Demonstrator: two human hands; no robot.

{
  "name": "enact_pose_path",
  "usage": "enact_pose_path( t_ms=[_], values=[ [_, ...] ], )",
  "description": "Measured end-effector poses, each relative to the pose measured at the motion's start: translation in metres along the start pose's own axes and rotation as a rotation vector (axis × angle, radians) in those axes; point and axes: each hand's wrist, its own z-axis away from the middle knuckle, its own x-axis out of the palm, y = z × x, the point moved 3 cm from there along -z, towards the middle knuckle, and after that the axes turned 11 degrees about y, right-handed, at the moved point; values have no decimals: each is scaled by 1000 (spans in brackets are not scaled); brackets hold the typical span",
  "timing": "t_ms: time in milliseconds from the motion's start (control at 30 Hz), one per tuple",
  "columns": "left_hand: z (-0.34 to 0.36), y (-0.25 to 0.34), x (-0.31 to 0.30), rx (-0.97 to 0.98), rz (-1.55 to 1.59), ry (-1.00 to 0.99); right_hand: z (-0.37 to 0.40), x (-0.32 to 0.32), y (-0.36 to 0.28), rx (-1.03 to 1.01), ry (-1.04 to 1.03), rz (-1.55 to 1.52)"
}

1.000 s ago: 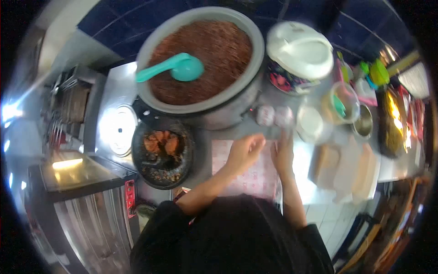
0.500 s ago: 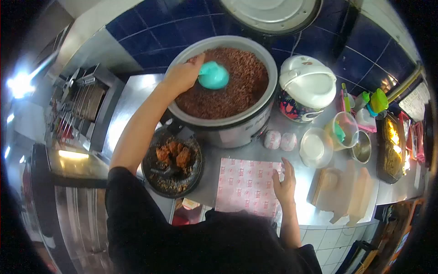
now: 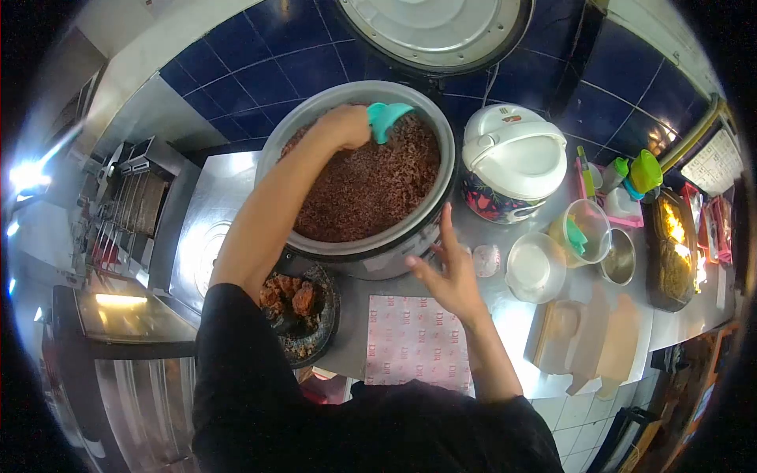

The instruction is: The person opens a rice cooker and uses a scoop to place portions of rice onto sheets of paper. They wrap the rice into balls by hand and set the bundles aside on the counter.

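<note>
Plastic teal scoop, left hand gripping, over grainy reddish rice.

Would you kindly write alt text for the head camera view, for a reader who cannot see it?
The left hand grips a teal rice paddle in a large cooker of reddish-brown rice; the right hand hovers open near patterned paper.

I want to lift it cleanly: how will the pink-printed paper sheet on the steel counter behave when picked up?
The pink-printed paper sheet lies flat and looks thin, so it is probably light and floppy. On the smooth steel counter it would likely slide if pushed.
</note>
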Motion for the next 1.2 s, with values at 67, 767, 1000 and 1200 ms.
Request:
enact_pose_path(
  t_ms=[67, 767, 1000, 1200],
  values=[
    [-5, 1, 4, 12, -2, -34, -4, 7, 3, 96, -89, -26],
    [130, 5, 16, 262, 59, -398, -1, 14, 27, -104, 42, 82],
    [134, -28, 4, 286, 245, -630, -2, 7, 18, 12, -13, 68],
    [118, -45, 10, 39, 453, -883, -5, 1, 19, -87, 59, 67]
  ],
)
